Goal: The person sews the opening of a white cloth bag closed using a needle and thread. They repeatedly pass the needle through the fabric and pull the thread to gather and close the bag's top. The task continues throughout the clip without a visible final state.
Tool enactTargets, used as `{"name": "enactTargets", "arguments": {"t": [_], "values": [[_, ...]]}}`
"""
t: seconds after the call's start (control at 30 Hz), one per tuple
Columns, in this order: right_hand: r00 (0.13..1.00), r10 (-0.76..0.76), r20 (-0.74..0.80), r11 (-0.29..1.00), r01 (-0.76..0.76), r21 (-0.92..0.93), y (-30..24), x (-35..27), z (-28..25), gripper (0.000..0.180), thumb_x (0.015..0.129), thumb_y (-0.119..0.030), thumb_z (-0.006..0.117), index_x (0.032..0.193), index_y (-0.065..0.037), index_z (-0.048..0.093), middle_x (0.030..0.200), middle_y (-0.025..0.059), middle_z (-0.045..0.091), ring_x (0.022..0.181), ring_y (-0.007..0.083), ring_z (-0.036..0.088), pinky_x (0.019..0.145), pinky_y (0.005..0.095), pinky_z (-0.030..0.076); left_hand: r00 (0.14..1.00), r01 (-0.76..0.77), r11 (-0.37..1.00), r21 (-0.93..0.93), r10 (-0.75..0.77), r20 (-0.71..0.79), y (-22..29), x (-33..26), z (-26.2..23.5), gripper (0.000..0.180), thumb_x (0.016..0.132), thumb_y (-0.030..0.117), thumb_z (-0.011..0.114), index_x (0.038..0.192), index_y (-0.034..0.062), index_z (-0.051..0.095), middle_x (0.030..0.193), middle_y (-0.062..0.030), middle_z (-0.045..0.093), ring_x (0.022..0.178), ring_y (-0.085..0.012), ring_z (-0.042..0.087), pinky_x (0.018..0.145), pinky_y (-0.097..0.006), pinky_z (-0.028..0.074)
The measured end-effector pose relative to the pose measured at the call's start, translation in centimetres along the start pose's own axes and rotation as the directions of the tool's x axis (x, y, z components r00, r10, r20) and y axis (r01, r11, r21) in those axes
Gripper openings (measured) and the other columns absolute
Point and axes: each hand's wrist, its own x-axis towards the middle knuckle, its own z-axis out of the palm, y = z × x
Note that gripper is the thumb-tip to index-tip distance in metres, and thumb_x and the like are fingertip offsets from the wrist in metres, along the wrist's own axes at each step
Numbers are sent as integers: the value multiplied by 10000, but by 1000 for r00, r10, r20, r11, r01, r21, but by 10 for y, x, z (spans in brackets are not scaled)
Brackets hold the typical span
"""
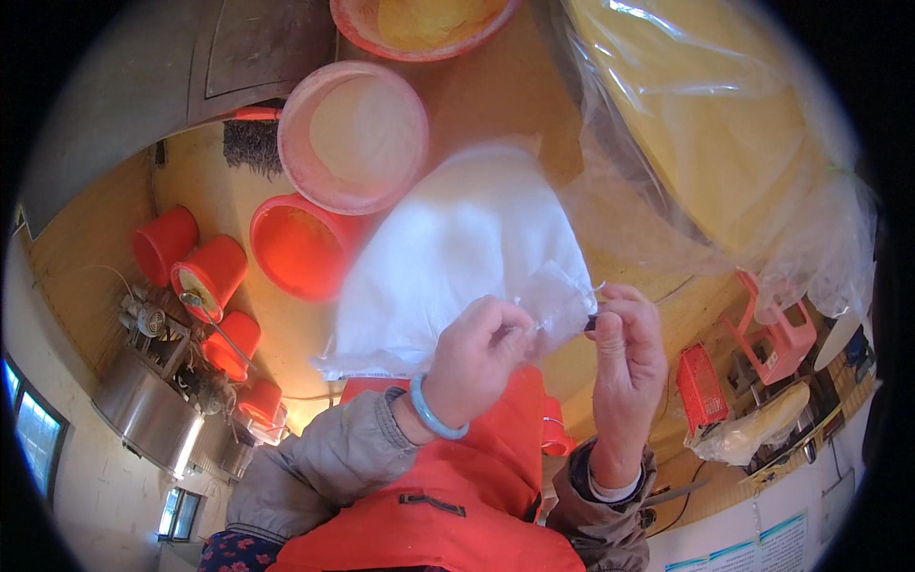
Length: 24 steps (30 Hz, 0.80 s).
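Observation:
A large, full white sack (457, 248) lies in front of me, its near end toward my body. At that end, a loose, see-through flap of the sack (560, 300) stretches between my hands. My left hand (481, 353), with a light blue bangle at the wrist, is closed on the flap's near edge. On the other side, my right hand (629, 357) pinches a small dark object (592, 323) between thumb and fingers, right at the flap's corner. Its kind is too small to make out. A thin white thread or strip sticks up by those fingertips.
Beyond the sack stand a pale tub (291, 143) of whitish powder, a red bucket (300, 248) and a basin of yellow powder (438, 24). Plastic sheeting (705, 114) covers something yellow at right. Red buckets (214, 272) and machinery (143, 400) stand left; a pink stool (777, 343) right.

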Motion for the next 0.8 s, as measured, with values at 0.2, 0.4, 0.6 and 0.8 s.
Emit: {"name": "enactTargets", "arguments": {"t": [0.2,0.4,0.6,0.8], "values": [[989,38,145,968,0,-250,-7,-4,4,63,900,-54,624,890,-1,591,850,105,604,734,226,566,668,300,459,989,64,985,-158,-83,-119,12,6,5,106,972,110,546,979,6,565,875,-47,569,729,-112,589,635,-261,501],[967,245,68,960,-252,120,11,-1,12,166,971,-130,567,855,-11,562,732,12,548,653,89,497,587,233,419,958,247,757,-605,-287,32,24,18,4,154,1016,172,468,1023,38,544,844,-23,587,682,-93,534,639,-231,470],[958,285,45,932,-288,223,21,-4,11,183,983,-144,555,849,-20,563,748,-16,545,661,61,481,591,208,406,945,322,893,-314,-325,47,30,14,-6,133,1003,134,469,978,55,573,771,6,548,656,-69,473,621,-194,404],[955,297,12,920,-290,262,25,-6,12,192,981,-160,563,849,-22,564,750,-19,543,659,56,475,589,203,402,988,128,991,-33,-124,94,37,-3,-7,130,990,111,482,976,34,587,751,15,519,674,-44,445,607,-195,379]]}}
